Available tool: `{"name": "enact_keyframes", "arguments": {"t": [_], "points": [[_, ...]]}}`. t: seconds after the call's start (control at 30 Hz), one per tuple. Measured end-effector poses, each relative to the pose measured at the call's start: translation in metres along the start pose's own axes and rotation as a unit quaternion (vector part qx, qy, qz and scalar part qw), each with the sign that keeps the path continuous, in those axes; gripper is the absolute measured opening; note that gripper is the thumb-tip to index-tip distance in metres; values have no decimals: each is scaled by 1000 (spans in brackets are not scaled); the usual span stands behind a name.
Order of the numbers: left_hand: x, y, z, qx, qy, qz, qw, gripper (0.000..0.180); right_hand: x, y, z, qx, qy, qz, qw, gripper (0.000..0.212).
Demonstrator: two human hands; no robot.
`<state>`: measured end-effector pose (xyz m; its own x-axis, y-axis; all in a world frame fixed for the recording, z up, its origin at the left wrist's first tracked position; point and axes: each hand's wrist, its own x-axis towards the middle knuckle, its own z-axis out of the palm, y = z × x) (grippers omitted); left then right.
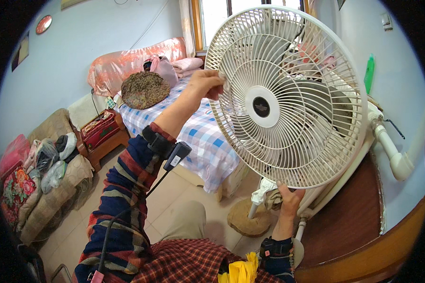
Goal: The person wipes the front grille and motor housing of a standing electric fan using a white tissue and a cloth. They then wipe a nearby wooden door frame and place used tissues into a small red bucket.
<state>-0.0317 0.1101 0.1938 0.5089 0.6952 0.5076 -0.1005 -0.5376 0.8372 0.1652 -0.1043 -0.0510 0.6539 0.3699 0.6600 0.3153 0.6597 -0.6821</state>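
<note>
A white pedestal fan [269, 107] faces me, its round wire guard filling the upper right and grey blades showing behind the ribs. At the guard's left side, my left hand [204, 85] is closed in a pinch on a small whitish cloth [226, 83], which touches the ribs. My right hand [290, 202] grips the guard's lower rim, thumb in front; its other fingers are mostly hidden. Close beside that hand, a grey-brown cloth [273, 200] and a white crumpled wrap [263, 189] hang around the fan's pole.
The pole rises near a round brown base [248, 218] on the tiled floor. Behind the fan, a bed [193, 137] carries a checked sheet and a patterned cushion. White pipes [387, 146] run along the right wall. A sofa [66, 188] piled with clothes and bags stands left.
</note>
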Motion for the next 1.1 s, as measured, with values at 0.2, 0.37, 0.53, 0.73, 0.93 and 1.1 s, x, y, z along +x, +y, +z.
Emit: {"name": "enact_keyframes", "arguments": {"t": [0.2,0.37,0.53,0.73,0.93,1.1], "points": [[9,3,0,46,12,47,998,18,-1,2,0,18,-5,-34,999,40],[-6,-5,13,98,-36,24,994,20,-1,5,1,6,27,-43,999,41],[-2,-3,5,10,42,68,997,21,0,1,1,-77,9,-84,993,38],[-4,-23,28,310,113,178,927,26,-2,-8,5,8,25,1,1000,42],[-19,-32,22,39,89,94,991,17,-1,-5,1,11,8,-8,1000,41],[-3,-29,17,40,172,151,973,14,0,1,-1,-22,-5,-37,999,45]]}}
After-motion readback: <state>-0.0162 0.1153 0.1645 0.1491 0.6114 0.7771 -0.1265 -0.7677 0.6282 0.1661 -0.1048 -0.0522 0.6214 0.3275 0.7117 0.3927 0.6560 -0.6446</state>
